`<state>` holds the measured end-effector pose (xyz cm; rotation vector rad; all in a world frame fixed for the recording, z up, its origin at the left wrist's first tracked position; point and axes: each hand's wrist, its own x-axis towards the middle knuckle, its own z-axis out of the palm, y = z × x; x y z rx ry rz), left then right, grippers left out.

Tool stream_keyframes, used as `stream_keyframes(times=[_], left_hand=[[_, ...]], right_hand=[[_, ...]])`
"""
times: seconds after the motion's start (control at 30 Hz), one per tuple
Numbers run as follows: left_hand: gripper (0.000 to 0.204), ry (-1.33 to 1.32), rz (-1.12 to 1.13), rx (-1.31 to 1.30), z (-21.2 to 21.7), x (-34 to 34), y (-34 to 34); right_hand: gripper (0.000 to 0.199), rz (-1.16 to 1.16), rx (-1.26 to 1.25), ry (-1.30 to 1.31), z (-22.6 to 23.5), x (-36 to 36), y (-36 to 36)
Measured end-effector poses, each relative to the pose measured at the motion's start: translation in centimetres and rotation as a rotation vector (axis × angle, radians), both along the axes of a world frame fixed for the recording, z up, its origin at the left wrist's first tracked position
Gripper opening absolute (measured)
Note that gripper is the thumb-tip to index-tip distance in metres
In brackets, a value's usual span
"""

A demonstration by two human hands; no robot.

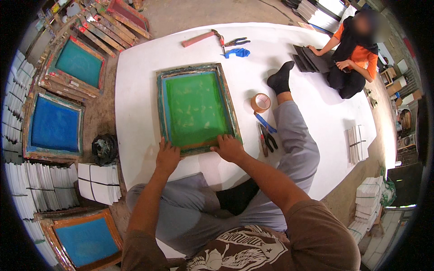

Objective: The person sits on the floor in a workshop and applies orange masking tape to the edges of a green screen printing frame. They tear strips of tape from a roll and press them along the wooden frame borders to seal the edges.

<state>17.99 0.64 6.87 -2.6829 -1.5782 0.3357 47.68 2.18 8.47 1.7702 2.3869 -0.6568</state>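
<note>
A screen printing frame (197,108) with green mesh and a worn wooden border lies flat on a white sheet before me. My left hand (168,156) grips its near left corner. Along the near edge, toward the right corner, my right hand (229,148) is closed on the wood, fingers lying over the border. The undersides of both grips are hidden. Right of the frame are a roll of brown tape (260,103), a blue strip (266,123), pliers with dark handles (270,139) and a slim red-handled tool (263,141).
Past the frame lie a hammer (199,38), more pliers (237,42) and a blue scrap (238,53). More screen frames (55,124) and paper stacks (98,183) line the left. A person in orange (365,61) sits far right, touching dark sheets (309,58).
</note>
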Motion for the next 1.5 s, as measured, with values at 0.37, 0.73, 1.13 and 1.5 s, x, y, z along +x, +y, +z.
stream_keyframes(times=[0.37,0.73,1.13,1.5], left_hand=[[0.075,0.050,-0.029,0.209,-1.0,0.9,-0.1],[0.067,-0.227,0.113,-0.176,0.5,7.4,-0.2],[0.061,-0.257,0.322,-0.379,1.6,8.5,0.8],[0.049,-0.152,0.329,-0.330,3.1,3.3,0.9]], right_hand=[[0.079,0.020,-0.204,0.049,3.2,0.5,1.5],[0.077,0.162,0.110,0.262,-0.8,3.5,-0.3],[0.085,0.184,0.092,0.190,0.6,3.8,0.0],[0.094,-0.140,0.090,0.254,3.6,8.6,1.0]])
